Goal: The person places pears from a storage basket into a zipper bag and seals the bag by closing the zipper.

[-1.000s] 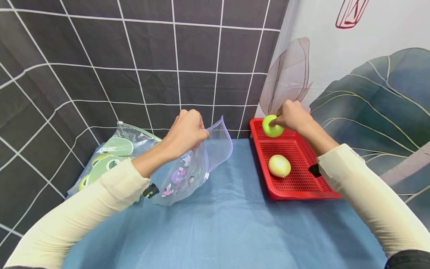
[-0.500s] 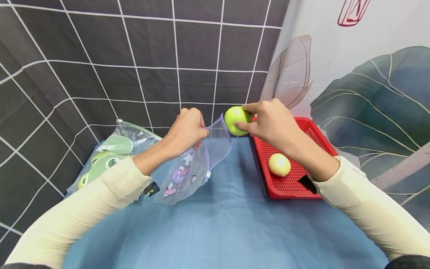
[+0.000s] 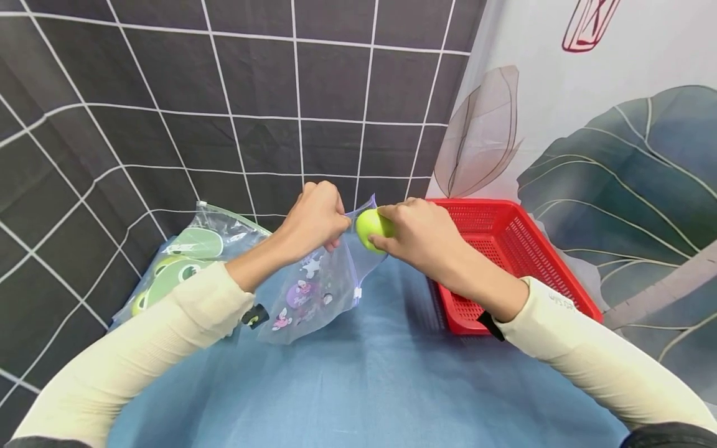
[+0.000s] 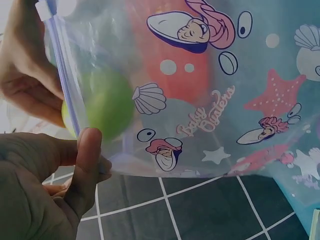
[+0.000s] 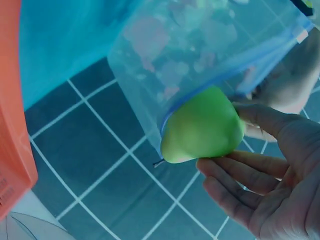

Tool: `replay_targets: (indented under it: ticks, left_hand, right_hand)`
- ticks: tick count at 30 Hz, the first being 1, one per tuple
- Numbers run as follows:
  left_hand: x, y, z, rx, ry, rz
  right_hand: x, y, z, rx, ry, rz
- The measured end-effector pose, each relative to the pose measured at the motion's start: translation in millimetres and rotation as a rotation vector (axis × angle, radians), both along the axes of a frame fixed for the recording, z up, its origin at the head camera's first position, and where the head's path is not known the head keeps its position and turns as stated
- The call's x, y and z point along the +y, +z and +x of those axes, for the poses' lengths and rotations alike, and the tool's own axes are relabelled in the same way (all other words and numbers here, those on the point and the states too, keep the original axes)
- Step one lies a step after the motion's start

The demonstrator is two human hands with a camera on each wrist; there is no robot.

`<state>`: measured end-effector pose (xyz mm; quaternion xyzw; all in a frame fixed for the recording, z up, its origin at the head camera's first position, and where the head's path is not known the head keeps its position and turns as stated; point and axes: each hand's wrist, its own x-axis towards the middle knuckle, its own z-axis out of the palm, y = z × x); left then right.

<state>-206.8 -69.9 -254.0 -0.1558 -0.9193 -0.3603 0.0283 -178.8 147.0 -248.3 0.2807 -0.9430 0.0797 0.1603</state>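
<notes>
A green pear (image 3: pixel 370 229) is pinched between the thumb and fingers of my right hand (image 3: pixel 422 239), at the mouth of a clear zip bag (image 3: pixel 319 295). The right wrist view shows the pear (image 5: pixel 205 127) partly inside the bag's blue-purple edge, its stem pointing to the lower left. My left hand (image 3: pixel 315 214) pinches the top edge of the bag, which hangs with its mouth to the right. In the left wrist view the pear (image 4: pixel 110 102) shows through the printed plastic, close to the white slider (image 4: pixel 44 9).
To the right stands a red perforated basket (image 3: pixel 560 274), partly behind my right forearm. A second zip bag (image 3: pixel 224 230) with green frog prints lies at the left against the dark grid-patterned cloth (image 3: pixel 330 74). A blue cloth (image 3: pixel 358 379) covers the table.
My right hand has carried the pear left from above the basket to the bag's mouth. The pale yellow fruit in the basket is now behind my forearm. My left hand stays nearly still.
</notes>
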Motion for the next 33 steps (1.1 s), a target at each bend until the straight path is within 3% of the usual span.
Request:
replay_targets:
  ticks: [11,19,24,33]
  left_hand:
    - [1.3,0.6,-1.8,0.037,-0.022,0.008]
    - [3.3,7.7,-2.0,0.019,0.027,-0.026]
    - [3.1,16.1,-1.2,0.04,0.05,-0.046]
    - [-0.5,23.6,-1.7,0.169,0.047,-0.057]
  right_hand:
    - [-13.3,-18.8,4.2,-0.015,0.049,0.066]
    - [0.8,-11.1,1.9,0.013,0.059,0.013]
    - [16.9,-1.7,-2.8,0.003,0.013,-0.051]
    - [58.2,3.5,-23.2,-0.123,-0.143,-0.095]
